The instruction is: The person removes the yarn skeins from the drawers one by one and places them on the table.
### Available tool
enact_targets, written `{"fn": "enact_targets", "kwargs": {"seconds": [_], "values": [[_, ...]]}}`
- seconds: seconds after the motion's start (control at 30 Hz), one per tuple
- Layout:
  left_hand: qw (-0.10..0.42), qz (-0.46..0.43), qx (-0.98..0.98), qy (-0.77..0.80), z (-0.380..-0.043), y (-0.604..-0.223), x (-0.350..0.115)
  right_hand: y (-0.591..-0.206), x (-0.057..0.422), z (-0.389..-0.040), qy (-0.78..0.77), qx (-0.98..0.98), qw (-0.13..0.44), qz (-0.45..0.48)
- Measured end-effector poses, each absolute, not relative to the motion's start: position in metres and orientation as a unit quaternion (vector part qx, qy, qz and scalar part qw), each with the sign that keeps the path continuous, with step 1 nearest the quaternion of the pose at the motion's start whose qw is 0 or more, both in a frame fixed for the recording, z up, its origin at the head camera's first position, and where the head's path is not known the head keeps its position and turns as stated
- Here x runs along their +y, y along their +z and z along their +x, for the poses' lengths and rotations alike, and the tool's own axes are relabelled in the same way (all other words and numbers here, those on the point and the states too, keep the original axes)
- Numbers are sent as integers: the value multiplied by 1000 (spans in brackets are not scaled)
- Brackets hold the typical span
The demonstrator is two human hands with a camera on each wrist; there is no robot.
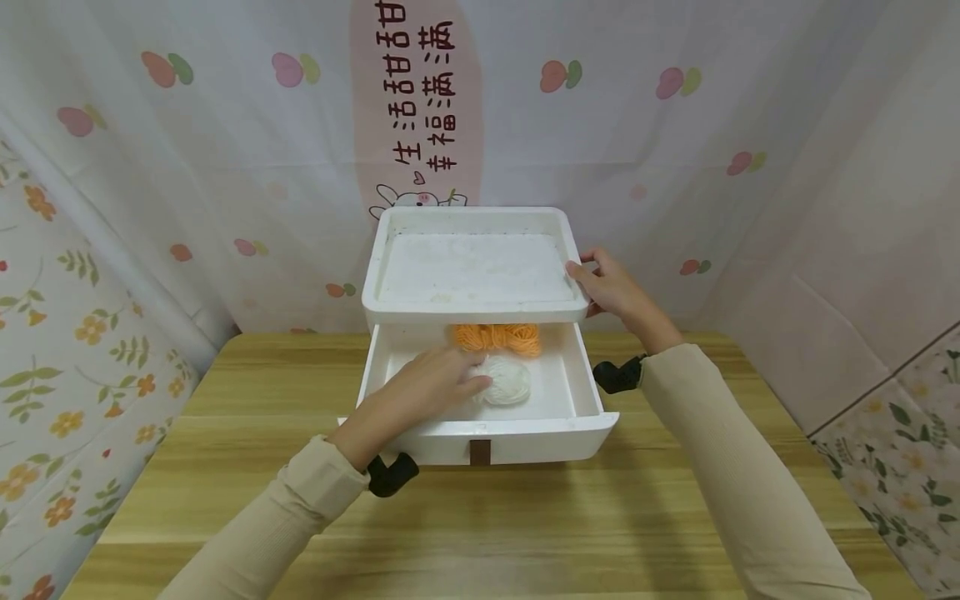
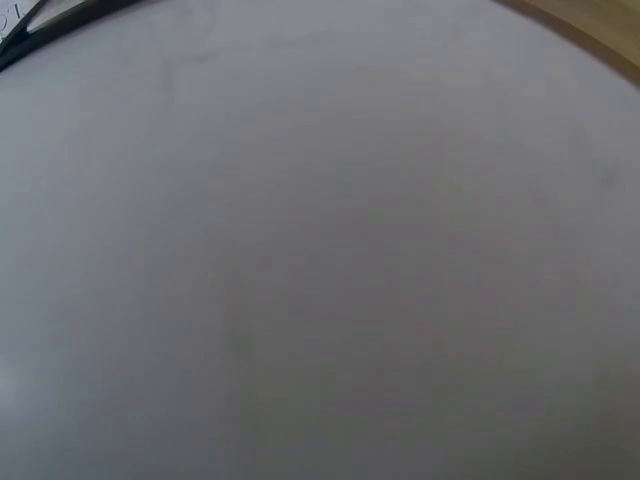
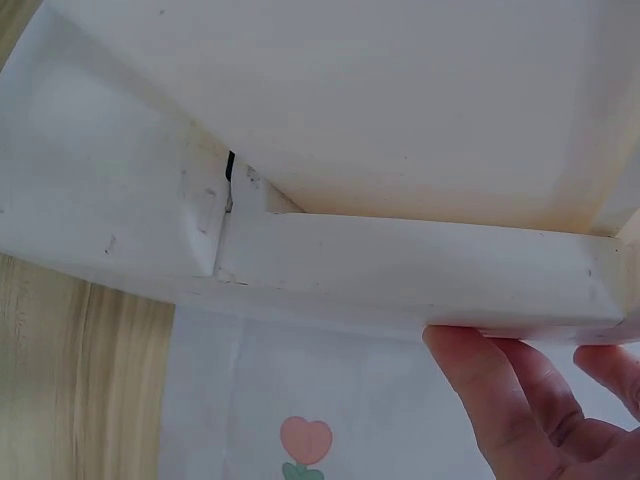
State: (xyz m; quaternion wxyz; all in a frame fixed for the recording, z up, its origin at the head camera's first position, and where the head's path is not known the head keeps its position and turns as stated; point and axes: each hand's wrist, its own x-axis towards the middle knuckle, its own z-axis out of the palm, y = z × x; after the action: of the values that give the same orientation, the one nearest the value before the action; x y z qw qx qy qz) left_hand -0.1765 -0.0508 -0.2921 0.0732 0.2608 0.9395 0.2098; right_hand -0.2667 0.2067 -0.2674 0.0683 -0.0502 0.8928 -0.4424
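Observation:
A white drawer box (image 1: 476, 317) with a tray-like top stands on the table, its drawer (image 1: 540, 429) pulled out towards me. Inside lie a bundle of orange yarn (image 1: 498, 337), partly under the top, and a bundle of white yarn (image 1: 508, 382). My left hand (image 1: 427, 383), blurred, reaches into the drawer; thumb and fingers stand apart at the white yarn's left end. The right hand (image 1: 611, 287) grips the box's right rim, thumb over the edge. In the right wrist view, fingers (image 3: 480, 385) touch the box's side. The left wrist view shows a white surface, without the hand.
Wood-grain table (image 1: 262, 500) extends on both sides of the box and in front of it. Close behind hangs a patterned curtain (image 1: 637, 167), and flowered cloth (image 1: 82, 375) borders the left. A brown tab (image 1: 480, 452) sits on the drawer front.

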Motion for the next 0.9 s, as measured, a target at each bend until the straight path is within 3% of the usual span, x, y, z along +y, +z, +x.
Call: {"fn": "enact_targets", "kwargs": {"seconds": [0.5, 0.63, 0.9], "values": [[94, 212, 937, 260, -172, -292, -54, -268, 205, -264, -440, 894, 72, -49], [72, 206, 932, 288, -168, -289, -59, -267, 204, -263, -441, 893, 72, -49], [-26, 205, 909, 361, -151, -275, -84, -269, 204, -264, -439, 894, 73, -48]]}}
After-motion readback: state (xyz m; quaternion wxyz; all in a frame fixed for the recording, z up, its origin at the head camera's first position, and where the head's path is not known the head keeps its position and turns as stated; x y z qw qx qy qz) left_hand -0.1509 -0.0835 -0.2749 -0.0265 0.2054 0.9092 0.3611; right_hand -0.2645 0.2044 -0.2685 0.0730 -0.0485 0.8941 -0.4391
